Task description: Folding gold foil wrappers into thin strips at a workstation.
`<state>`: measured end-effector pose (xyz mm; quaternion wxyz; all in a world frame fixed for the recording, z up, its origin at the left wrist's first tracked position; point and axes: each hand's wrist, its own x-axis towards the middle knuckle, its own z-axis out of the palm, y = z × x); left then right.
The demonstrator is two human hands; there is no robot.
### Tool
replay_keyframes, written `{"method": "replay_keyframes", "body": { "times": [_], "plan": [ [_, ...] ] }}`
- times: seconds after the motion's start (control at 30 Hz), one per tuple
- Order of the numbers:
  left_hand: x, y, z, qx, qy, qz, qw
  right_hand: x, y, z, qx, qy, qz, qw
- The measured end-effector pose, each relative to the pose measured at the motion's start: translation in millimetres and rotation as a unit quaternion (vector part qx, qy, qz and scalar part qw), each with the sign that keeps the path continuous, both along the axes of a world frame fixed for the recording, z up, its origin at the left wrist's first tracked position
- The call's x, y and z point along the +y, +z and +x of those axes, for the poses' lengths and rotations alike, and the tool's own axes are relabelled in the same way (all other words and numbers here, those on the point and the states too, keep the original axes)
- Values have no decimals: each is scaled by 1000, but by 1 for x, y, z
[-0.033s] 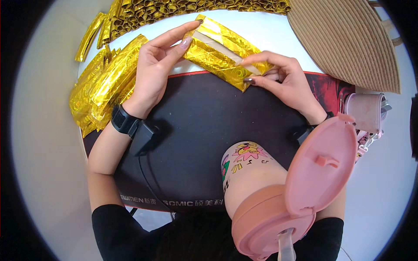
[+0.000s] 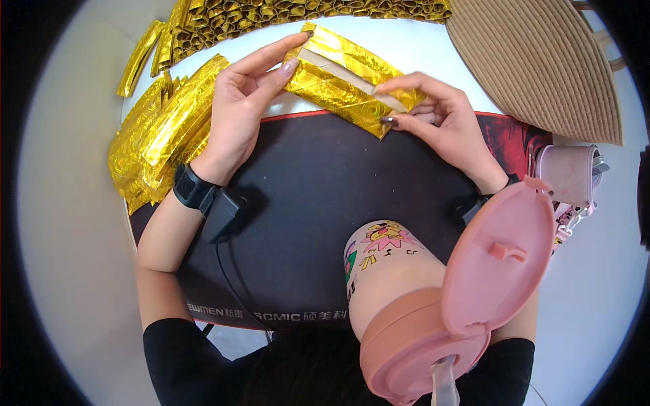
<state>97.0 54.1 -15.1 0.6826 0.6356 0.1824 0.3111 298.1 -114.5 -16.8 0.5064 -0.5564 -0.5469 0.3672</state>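
Observation:
Both my hands hold a gold foil paper (image 2: 347,87) over the far edge of the dark mat. Its long edges are folded inward, and a pale strip of the backing shows between them. My left hand (image 2: 245,100) pinches the upper left end between thumb and fingers. At the lower right end, my right hand (image 2: 440,120) grips the paper, thumb at the near corner and index finger along the pale strip. Beside my left wrist lies a loose pile of gold foil sheets (image 2: 166,135).
Rolled gold foil tubes (image 2: 298,12) are packed in rows at the back. A woven straw hat (image 2: 542,68) sits far right, above a small pink case (image 2: 567,174). A pink bottle (image 2: 399,284) with its lid raised rises close in front, over the dark mat (image 2: 291,216).
My right index finger has shifted slightly to the right along the strip, and the thumb has moved a little with it. My left hand stays in place.

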Motion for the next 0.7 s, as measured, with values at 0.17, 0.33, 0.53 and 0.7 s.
{"method": "replay_keyframes", "body": {
  "times": [0.17,0.33,0.53,0.7],
  "plan": [
    [0,0,-3,5,16,28,999,0,2,4,86,-72,-11,994],
    [1,1,-3,22,-12,6,1000,0,-8,14,41,-122,40,991],
    [0,1,-3,34,-23,12,999,1,0,5,67,-154,63,984],
    [0,3,-2,26,12,21,999,2,5,2,51,-147,65,986]
  ]
}}
